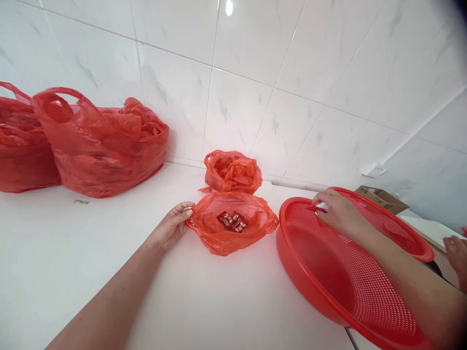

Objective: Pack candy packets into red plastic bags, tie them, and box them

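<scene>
An opened red plastic bag [215, 243] stands on the white table with its mouth spread wide. Several small dark-red printed packets [232, 221] lie inside it. My left hand [174, 224] pinches the bag's left edge at the handle between thumb and fingers. Over the near red plastic basket [314, 272], at its far rim, is my right hand [333, 211], fingers closed on a small packet with red and orange showing. Most of that packet is hidden by the fingers. My right forearm crosses above the basket's perforated wall.
Stuffed red plastic bags stand against the tiled wall: a large one [105, 150], another [25, 150] at far left, and a smaller one [233, 172] behind the opened bag. A second red basket [419, 250], a cardboard box [383, 198] and another person's hand [456, 257] are at right.
</scene>
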`<state>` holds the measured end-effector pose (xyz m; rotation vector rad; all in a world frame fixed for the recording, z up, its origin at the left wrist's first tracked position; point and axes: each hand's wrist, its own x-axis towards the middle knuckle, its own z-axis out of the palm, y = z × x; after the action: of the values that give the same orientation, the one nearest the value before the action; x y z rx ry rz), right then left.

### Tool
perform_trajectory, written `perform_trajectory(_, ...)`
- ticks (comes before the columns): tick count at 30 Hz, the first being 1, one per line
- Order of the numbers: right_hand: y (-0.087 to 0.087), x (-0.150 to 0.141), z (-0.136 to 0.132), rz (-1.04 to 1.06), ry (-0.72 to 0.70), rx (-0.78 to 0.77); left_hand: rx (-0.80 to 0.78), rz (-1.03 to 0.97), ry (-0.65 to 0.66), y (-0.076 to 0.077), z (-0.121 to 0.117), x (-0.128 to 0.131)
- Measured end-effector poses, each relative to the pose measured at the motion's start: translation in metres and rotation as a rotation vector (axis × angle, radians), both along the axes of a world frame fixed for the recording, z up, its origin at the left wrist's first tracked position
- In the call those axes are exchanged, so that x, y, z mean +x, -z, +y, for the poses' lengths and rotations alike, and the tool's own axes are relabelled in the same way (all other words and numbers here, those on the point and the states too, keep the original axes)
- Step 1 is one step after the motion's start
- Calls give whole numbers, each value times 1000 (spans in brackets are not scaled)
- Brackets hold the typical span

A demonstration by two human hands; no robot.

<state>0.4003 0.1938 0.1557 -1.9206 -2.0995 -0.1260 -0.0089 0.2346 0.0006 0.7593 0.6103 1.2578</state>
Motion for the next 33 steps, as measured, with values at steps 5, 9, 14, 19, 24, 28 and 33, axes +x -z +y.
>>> perform_trajectory(5,-19,-89,9,30,-399,50,0,9,-10,1,-1,-1)
perform_trajectory(9,1,-148,22,-68,-619,-23,2,8,-8,0,-1,-1)
perform_trajectory(14,20,-174,39,-188,-643,-89,4,-8,-2,-1,-1,-2)
perform_trajectory(19,15,-162,38,-334,-400,16,12,-14,7,-2,0,-1)
perform_trajectory(24,21,-139,29,-626,-148,67,9,-30,-14,1,2,-2)
perform_trajectory(28,29,-130,24,-651,-156,-8,20,24,-41,-8,0,-9)
perform_trajectory(33,14,-141,24,-158,-17,19,77,456,110,-46,-13,-11)
